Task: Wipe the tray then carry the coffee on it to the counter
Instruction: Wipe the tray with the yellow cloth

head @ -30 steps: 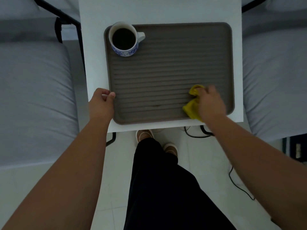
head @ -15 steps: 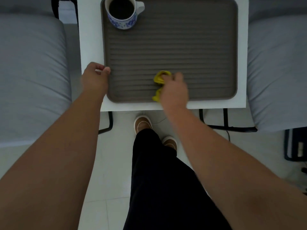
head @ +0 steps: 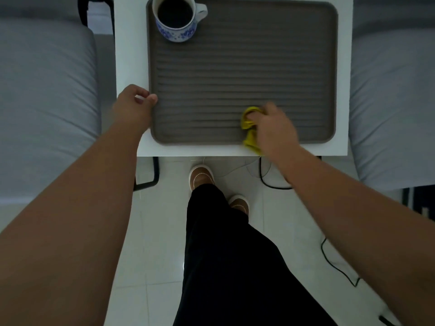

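A brown ribbed tray (head: 235,67) lies on a small white table (head: 130,67). A white cup with blue flowers (head: 175,17), full of dark coffee, stands in the tray's far left corner. My right hand (head: 274,130) is closed on a crumpled yellow cloth (head: 249,127) and presses it on the tray near its front edge, right of the middle. My left hand (head: 134,107) grips the tray's left rim, thumb on top.
Grey cushioned seats flank the table on the left (head: 44,102) and right (head: 390,102). Black cables (head: 270,180) trail over the white tiled floor under the table. My legs and brown shoes (head: 201,176) stand just before the table's front edge.
My right hand swept the cloth left along the tray's front, then back to the right. The left hand stayed on the rim. The camera tilted down a little.
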A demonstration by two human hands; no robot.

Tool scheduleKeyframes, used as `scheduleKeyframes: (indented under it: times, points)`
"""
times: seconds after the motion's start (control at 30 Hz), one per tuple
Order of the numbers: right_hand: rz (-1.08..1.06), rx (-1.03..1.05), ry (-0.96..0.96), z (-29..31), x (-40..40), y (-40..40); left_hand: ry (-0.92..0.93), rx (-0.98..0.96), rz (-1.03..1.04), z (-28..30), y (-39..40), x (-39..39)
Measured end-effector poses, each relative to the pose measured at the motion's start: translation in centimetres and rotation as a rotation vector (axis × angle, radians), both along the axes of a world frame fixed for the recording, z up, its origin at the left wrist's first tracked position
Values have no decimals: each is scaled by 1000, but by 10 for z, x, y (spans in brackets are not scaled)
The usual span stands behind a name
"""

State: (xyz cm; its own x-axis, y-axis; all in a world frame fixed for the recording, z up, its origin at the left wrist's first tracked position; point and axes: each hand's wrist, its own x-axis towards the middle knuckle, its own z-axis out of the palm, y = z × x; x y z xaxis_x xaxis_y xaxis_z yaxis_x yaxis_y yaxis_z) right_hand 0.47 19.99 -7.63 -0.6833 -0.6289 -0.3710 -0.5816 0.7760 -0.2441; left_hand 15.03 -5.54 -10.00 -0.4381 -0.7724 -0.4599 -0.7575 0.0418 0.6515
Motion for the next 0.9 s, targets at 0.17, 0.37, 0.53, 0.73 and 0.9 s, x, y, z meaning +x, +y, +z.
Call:
scheduleKeyframes:
  times: [0.17, 0.37, 0.53, 0.73, 0.9]
  points:
    - [-226, 69, 64, 3, -46, 65, 10, -31, 15, -2, 4, 1]
    - [-309, 6, 54, -8, -8, 20, 55, -40, 45, -5, 9, 0]
    - [-19, -58, -2, 2, 66, -81, 83, 22, 92, -1, 8, 0]
    - [309, -166, 21, 1, 101, -131, 109, 154, 125, 4, 1, 0]
    - [622, -134, 29, -4, 59, -76, 123, 195, 135, 4, 1, -1]
